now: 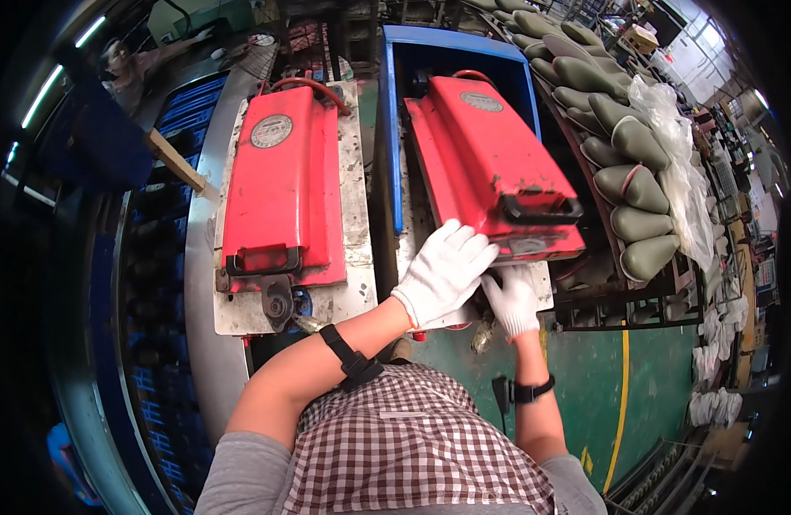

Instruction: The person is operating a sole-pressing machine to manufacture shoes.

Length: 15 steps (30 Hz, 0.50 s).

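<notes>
A red metal machine cover (pixel 486 146) with a black handle (pixel 541 210) is in front of me on the right. My left hand (pixel 445 270), in a white knit glove, lies against its front left corner with the fingers stretched out. My right hand (pixel 513 300), also gloved, is just below the front edge; its fingertips are hidden under the cover. The cover sits askew over its base plate. To the left, a second red cover (pixel 275 180) rests on a stained metal plate (pixel 359 249), with a dark round fitting (pixel 278 300) at its front.
A blue metal housing (pixel 455 36) surrounds the back of the right machine. Olive-green boots (pixel 640 142) fill a rack on the right beside clear plastic sheeting (pixel 683 189). A blue-slotted conveyor (pixel 147 300) runs along the left. Far left, another person (pixel 121 73) stands behind it.
</notes>
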Motion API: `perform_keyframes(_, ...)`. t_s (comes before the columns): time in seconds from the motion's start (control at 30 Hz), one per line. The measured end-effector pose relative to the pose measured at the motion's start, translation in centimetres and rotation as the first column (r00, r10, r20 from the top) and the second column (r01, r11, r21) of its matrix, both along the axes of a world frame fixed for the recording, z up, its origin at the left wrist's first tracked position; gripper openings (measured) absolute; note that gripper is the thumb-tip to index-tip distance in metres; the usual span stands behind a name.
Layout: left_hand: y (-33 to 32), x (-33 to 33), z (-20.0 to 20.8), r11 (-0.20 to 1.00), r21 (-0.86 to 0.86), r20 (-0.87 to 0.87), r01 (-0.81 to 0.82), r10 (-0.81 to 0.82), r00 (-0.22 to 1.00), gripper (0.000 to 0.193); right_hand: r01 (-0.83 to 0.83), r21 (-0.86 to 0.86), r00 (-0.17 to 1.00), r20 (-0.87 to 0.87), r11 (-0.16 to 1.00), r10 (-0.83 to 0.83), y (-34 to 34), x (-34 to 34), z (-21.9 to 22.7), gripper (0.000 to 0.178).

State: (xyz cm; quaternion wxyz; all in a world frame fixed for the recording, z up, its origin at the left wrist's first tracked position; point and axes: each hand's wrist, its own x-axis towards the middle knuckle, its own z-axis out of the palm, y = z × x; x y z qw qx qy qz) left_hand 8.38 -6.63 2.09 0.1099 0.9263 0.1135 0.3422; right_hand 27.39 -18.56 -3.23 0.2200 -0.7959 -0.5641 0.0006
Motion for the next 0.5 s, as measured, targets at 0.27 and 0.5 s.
perform_keyframes(0.27, 5.3, 2.5, 10.8, 0.983, 0.113, 0.41, -0.145, 0.087, 0.908, 0.03, 0.035, -0.056, 0.999, 0.039, 0.998, -0.033, 13.6, 4.3, -5.1, 0.083)
perform_keyframes(0.5, 6.7, -1.6, 12.8, 0.992, -0.088, 0.62, -0.086, 0.122, 0.775, 0.049, 0.237, -0.084, 0.431, -0.884, 0.968, -0.182, 11.1, 3.9, 2.2, 0.066)
